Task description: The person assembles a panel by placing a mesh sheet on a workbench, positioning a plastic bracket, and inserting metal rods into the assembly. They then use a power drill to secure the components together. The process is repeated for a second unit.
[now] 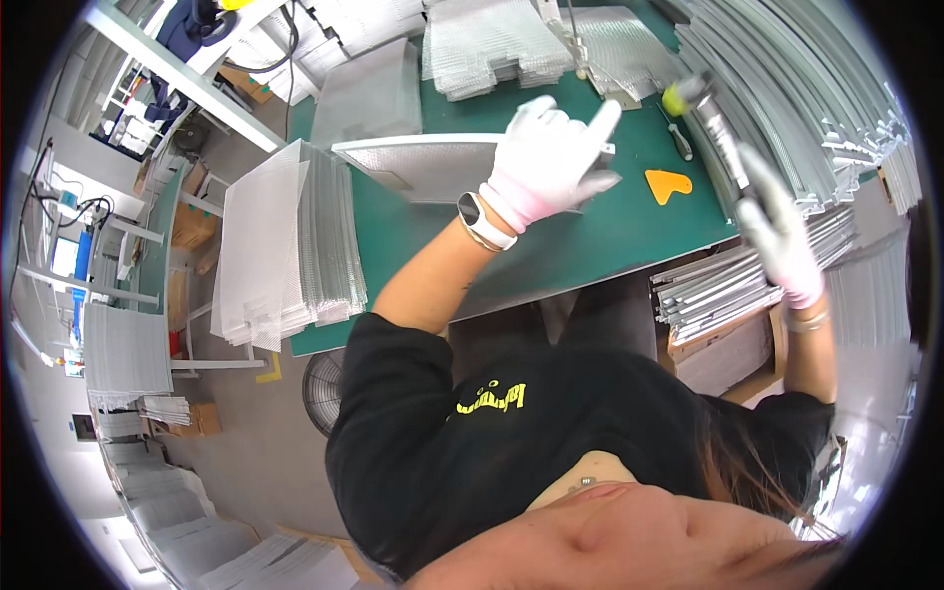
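Observation:
My left hand [551,152], in a white glove with a pink cuff, is at the right end of a thin, light-framed panel [433,169] standing tilted on the green table. It grips the panel's edge; the index finger and thumb stick out apart, and the other fingers curl over. The panel's right corner is partly hidden by the hand. Over the table's right side, my gloved right hand [782,246] is wrapped round the dark handle of a mallet [723,147]. Its lime-yellow head end points up and left; hand and mallet are smeared by motion.
A yellow scraper [669,186] and a screwdriver [680,143] lie on the green table [619,236]. Mesh sheets [285,241] are stacked at the left, more [497,49] at the back. Long metal strips [787,108] pile up at the right. A fan [323,393] stands below left.

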Available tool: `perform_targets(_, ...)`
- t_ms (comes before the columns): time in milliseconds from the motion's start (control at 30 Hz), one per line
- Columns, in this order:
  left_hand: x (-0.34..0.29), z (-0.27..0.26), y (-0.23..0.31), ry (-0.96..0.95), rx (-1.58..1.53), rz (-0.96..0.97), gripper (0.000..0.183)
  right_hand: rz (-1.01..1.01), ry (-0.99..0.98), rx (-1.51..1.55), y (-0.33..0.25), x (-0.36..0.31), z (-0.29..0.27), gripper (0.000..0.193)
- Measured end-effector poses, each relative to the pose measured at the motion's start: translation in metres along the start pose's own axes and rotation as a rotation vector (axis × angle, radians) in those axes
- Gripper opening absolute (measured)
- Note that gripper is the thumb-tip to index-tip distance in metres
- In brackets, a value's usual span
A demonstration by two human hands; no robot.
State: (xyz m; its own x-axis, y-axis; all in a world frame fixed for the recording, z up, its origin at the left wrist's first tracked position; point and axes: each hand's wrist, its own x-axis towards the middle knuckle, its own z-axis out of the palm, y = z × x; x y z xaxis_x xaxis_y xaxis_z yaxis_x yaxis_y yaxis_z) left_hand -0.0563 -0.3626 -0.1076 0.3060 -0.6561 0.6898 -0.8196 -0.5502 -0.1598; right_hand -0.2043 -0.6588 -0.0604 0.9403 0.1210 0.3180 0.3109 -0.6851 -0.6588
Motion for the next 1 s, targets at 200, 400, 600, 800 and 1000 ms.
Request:
perform_targets(200, 0.001, 0.035, 0.006, 0.342, 0.055, -0.196, 0.076, -0.357, 0.214, 0.188, -0.053, 0.022, -0.019, 0.056)
perform_targets(400, 0.007, 0.038, 0.012, 0.279, 0.048, -0.304, 0.072, -0.181, -0.121, -0.335, -0.024, 0.028, 0.026, 0.051)
perform_targets(600, 0.004, 0.046, 0.01, 0.382, 0.054, -0.292, 0.063, -0.092, -0.091, -0.231, 0.026, 0.023, 0.073, 0.053)
perform_targets(800, 0.012, 0.056, 0.021, 0.561, 0.026, -0.272, 0.029, -0.029, 0.063, -0.412, 0.129, 0.049, 0.155, 0.056)
perform_targets(1000, -0.004, 0.055, 0.008, 0.552, 0.129, -0.312, 0.022, -0.693, 0.505, 0.479, -0.12, 0.246, 0.059, 0.06)
